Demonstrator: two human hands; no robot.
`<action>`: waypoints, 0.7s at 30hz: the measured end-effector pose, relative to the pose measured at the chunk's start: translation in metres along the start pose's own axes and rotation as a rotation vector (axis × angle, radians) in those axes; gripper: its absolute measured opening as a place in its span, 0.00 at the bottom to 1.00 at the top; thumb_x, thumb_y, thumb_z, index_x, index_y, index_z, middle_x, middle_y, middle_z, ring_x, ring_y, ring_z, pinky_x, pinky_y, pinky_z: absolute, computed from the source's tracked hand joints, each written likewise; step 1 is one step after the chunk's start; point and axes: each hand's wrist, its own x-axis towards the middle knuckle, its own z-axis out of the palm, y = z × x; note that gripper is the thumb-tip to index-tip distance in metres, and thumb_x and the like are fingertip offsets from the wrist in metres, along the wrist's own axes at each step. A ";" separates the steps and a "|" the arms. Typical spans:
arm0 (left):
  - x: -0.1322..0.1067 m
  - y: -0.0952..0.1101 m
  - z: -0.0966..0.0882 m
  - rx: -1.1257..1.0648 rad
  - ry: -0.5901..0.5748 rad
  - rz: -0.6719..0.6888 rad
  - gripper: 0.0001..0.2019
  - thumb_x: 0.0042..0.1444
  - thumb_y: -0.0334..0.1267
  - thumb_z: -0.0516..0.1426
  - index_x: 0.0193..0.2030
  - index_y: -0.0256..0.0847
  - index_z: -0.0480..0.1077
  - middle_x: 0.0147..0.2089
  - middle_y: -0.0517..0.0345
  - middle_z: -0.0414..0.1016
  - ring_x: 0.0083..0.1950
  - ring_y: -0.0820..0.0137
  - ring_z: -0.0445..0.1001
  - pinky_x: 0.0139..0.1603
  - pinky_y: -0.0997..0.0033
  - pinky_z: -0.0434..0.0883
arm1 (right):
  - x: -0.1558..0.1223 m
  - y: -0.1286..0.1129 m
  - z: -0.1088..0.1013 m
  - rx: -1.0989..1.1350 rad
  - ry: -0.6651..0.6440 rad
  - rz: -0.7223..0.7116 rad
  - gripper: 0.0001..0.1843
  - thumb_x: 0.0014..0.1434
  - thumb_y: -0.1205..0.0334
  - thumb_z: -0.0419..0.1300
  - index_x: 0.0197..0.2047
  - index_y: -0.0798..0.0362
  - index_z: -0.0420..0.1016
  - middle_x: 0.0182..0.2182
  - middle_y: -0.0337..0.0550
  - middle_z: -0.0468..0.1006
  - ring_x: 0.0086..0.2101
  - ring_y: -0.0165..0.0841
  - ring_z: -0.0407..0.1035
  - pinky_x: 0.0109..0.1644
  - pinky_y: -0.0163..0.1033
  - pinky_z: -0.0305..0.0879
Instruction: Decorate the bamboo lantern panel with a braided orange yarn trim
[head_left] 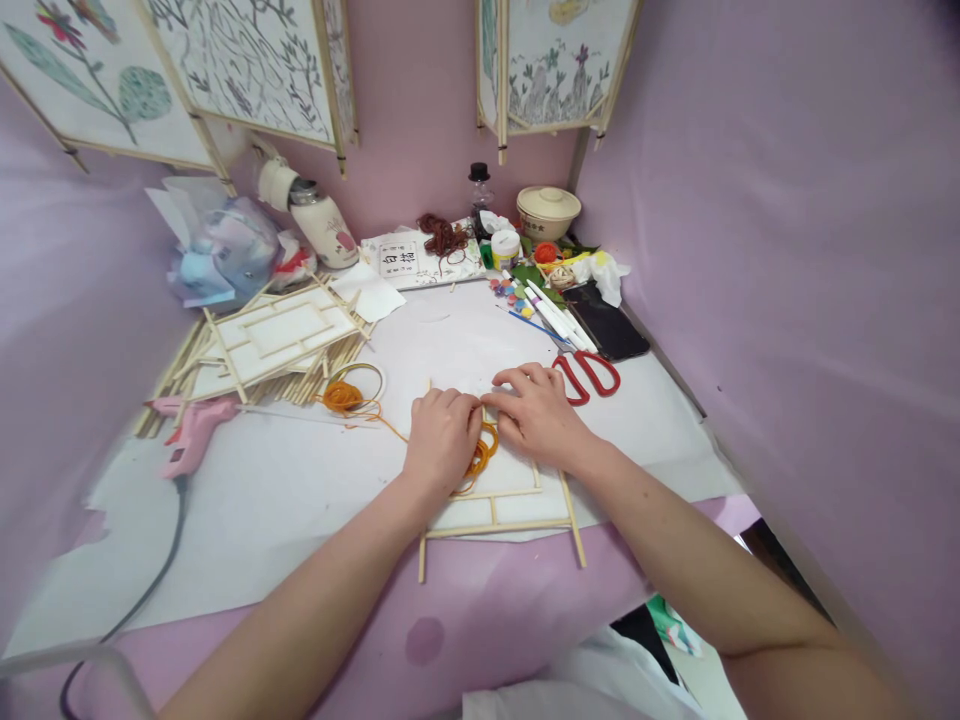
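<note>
The fingers of my left hand [442,437] are curled shut over the orange cord [486,452], whose loop bulges out just right of them against my flat, open-fingered right hand [541,412], both resting on the wooden frame [517,508] that runs lengthwise back toward me.

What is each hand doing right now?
Left hand: curled shut on thin orange cord.
Right hand: open, pressing flat on pale wooden stick frame.

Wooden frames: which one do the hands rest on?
The single frame nearest the camera, under the left hand and right hand; the other frames lie stacked to the left, beside the pink glue gun.
</note>
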 end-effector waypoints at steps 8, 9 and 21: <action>-0.002 0.001 0.000 -0.001 0.019 -0.005 0.10 0.64 0.36 0.52 0.38 0.40 0.74 0.35 0.53 0.76 0.42 0.60 0.71 0.44 0.60 0.60 | 0.002 -0.002 -0.003 0.009 0.038 0.048 0.19 0.60 0.66 0.54 0.53 0.48 0.75 0.57 0.47 0.70 0.53 0.42 0.57 0.54 0.50 0.47; -0.002 0.001 0.000 -0.001 0.020 -0.006 0.10 0.64 0.36 0.52 0.38 0.40 0.74 0.35 0.53 0.76 0.42 0.60 0.71 0.44 0.60 0.60 | 0.002 -0.002 -0.003 0.011 0.036 0.045 0.19 0.60 0.66 0.53 0.53 0.47 0.75 0.56 0.47 0.70 0.53 0.42 0.57 0.54 0.50 0.47; -0.001 0.000 0.001 0.013 0.012 -0.024 0.10 0.63 0.37 0.52 0.37 0.40 0.74 0.35 0.53 0.77 0.42 0.59 0.71 0.43 0.59 0.60 | 0.002 -0.004 -0.001 0.010 0.037 0.024 0.19 0.61 0.66 0.53 0.52 0.46 0.76 0.57 0.46 0.69 0.54 0.42 0.56 0.54 0.50 0.47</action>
